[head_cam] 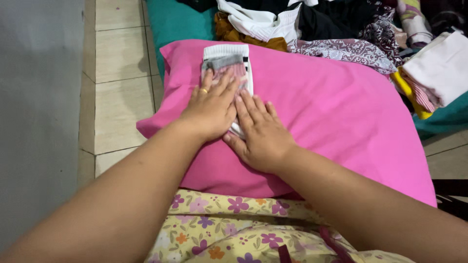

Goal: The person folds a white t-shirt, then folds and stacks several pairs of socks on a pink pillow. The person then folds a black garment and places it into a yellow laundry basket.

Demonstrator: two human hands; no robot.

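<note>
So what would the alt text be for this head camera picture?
Seen from above, a person's left hand and right hand press flat on a small folded white, grey and pink garment lying on a bright pink pillow. A heap of mixed clothes lies beyond it, with pale floor tiles alongside.

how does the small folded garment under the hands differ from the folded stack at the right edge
The small folded garment lies flat on the pink pillow, pressed by the left hand and right hand; the folded stack sits untouched on teal fabric. The garment is white, grey and pink striped; the stack is mostly pale pink with yellow and striped layers beneath. The garment is thin, the stack thicker. Both are neatly folded.
</note>
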